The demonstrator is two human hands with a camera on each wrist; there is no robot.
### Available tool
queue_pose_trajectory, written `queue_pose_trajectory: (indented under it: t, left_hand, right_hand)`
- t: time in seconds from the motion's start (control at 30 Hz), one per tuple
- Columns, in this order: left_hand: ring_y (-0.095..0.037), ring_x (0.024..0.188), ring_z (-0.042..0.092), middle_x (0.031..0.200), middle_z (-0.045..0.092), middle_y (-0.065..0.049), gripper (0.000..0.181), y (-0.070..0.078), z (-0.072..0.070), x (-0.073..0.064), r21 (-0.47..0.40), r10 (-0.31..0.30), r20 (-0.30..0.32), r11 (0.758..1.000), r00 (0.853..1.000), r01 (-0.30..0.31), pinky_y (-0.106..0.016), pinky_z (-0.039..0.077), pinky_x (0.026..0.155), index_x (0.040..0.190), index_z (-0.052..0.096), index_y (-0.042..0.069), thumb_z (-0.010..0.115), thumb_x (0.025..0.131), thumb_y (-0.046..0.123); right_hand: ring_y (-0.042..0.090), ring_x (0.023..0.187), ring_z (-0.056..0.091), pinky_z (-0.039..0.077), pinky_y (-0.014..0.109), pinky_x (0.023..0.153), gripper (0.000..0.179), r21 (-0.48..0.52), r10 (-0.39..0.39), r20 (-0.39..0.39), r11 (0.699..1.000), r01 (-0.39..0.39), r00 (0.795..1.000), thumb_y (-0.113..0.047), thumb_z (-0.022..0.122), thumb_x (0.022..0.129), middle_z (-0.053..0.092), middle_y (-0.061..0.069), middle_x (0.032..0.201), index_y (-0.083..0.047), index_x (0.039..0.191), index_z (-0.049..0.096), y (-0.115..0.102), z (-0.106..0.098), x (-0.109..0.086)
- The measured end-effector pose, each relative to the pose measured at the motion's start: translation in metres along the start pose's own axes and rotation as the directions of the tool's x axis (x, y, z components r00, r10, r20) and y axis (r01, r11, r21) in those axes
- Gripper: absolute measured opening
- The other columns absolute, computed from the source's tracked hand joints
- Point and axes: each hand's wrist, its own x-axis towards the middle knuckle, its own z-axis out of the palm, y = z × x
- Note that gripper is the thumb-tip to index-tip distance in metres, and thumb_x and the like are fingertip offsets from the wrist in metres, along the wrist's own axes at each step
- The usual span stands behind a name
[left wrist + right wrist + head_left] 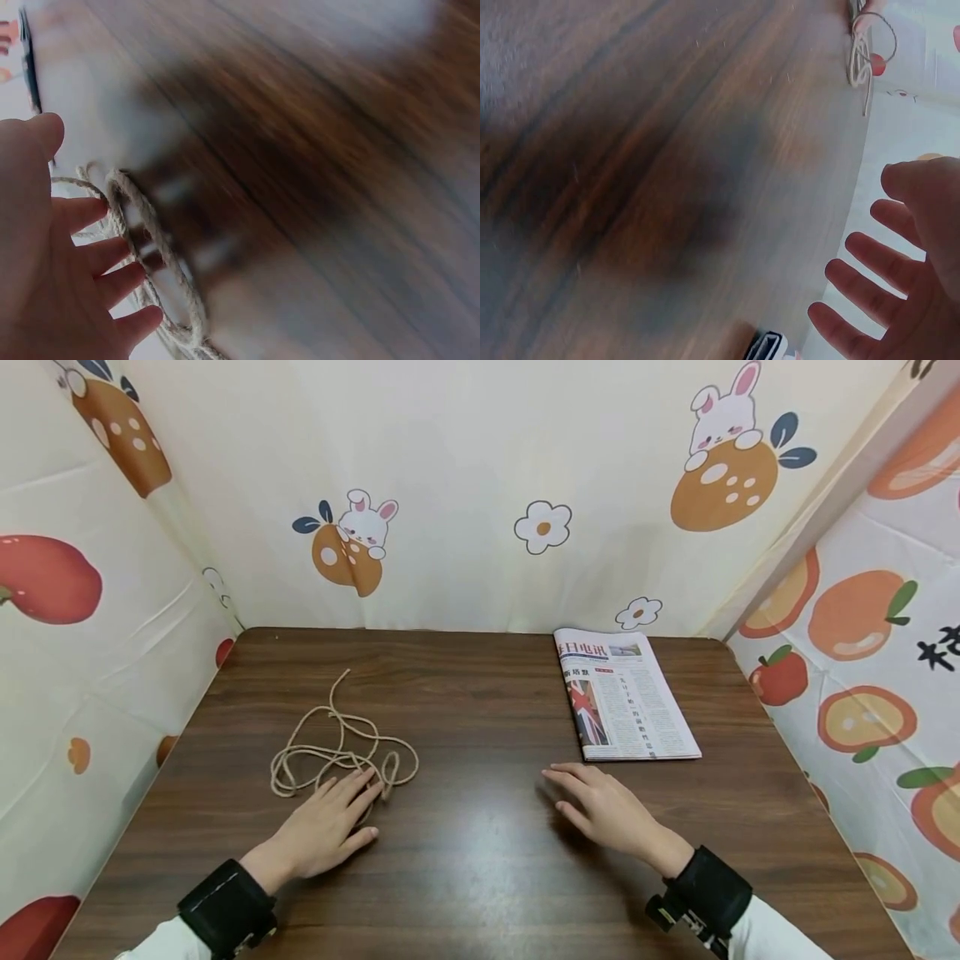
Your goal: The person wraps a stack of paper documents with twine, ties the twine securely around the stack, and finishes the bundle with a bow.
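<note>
A loosely tangled beige rope [341,750] lies on the left half of the wooden table. My left hand [324,827] is over the near edge of the tangle, fingers stretched out and thumb apart. In the left wrist view, the fingertips overlap the rope's loops [154,232] without curling round them. To the right, my right hand [611,810] hovers above the table just short of a folded newspaper [630,702], its fingers relaxed and holding nothing. The right wrist view shows the spread fingers [874,292] of that hand, apart from any object.
The brown wooden table [465,860] reaches back to a pale curtain [465,468] printed with rabbits and flowers. Fruit-patterned cloth [862,735] hangs along the right side, and a similar cloth [97,693] along the left. A black wrist strap [708,889] sits on the right arm.
</note>
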Motion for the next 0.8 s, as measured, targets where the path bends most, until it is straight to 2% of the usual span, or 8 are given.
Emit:
queue_pose_trajectory:
  t: [0.13,0.3,0.57,0.8]
  left_hand:
    - [-0.035,0.13,0.036,0.143,0.036,-0.017,0.058,0.014,-0.001,0.009,-0.013,0.06,0.031,0.998,0.998,-0.059,-0.054,0.03,0.101,0.135,0.045,0.007,0.054,0.09,0.041]
    - [-0.033,0.133,0.032,0.146,0.032,-0.015,0.059,0.032,0.0,0.024,-0.031,0.111,0.106,0.994,0.988,-0.109,-0.053,0.026,0.104,0.139,0.041,0.009,0.048,0.092,0.044]
    - [-0.03,0.135,0.029,0.147,0.03,-0.013,0.06,0.066,0.003,0.049,0.02,0.222,0.181,0.973,0.958,-0.229,-0.048,0.027,0.105,0.141,0.038,0.011,0.044,0.093,0.047]
    - [-0.026,0.136,0.029,0.149,0.029,-0.01,0.062,0.094,0.007,0.071,0.096,0.281,0.216,0.947,0.935,-0.307,-0.044,0.028,0.106,0.143,0.034,0.015,0.038,0.093,0.052]
  right_hand:
    - [0.018,0.106,0.057,0.048,0.039,0.08,0.044,0.01,-0.001,0.017,1.0,0.001,1.0,-0.021,0.067,0.083,0.058,0.003,0.12,-0.014,0.125,0.057,-0.001,0.005,-0.002]
    - [0.018,0.105,0.058,0.048,0.039,0.08,0.043,0.019,-0.003,0.021,1.0,0.003,1.0,-0.021,0.067,0.083,0.058,0.004,0.119,-0.013,0.125,0.057,-0.002,0.008,-0.002]
    - [0.019,0.106,0.057,0.048,0.04,0.08,0.043,0.023,-0.004,0.016,1.0,0.003,1.0,-0.022,0.067,0.084,0.058,0.004,0.119,-0.012,0.124,0.058,-0.005,0.009,0.001]
    - [0.018,0.103,0.058,0.048,0.039,0.079,0.037,0.035,-0.004,-0.004,0.999,0.005,1.0,-0.021,0.066,0.084,0.06,0.003,0.115,-0.012,0.12,0.06,-0.007,0.011,0.003]
